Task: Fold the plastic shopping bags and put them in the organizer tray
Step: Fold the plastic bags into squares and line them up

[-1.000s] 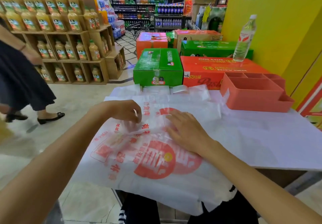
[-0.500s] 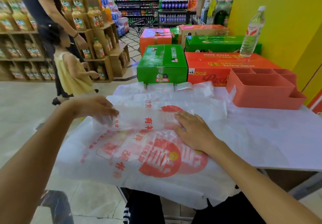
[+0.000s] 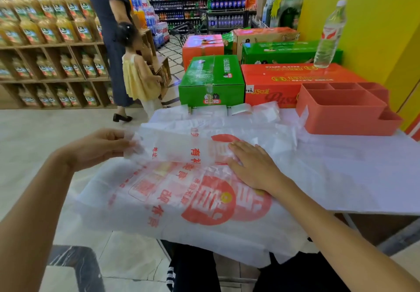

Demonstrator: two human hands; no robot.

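Bag half folded at frame centre, pinned flat and pulled left.

Lying across the table (image 3: 354, 178) at centre frame, white bag (image 3: 181, 200) with red printing: a round red logo and columns of Chinese characters, "有利" legible on the folded strip; near edge drooping past the table edge at lower centre. Pressed flat on the fold at centre right, right hand (image 3: 254, 169), fingers straight and together. At centre left, beyond the table's left edge, left hand (image 3: 100, 146) with fingers pinching the strip's end, wrist bent. Well apart at upper right, coral tray (image 3: 345, 109), bare table before it. More bags (image 3: 227, 114) piled behind. Boxes (image 3: 211, 80) and bottle (image 3: 329, 34) beyond, labels too blurred to read.
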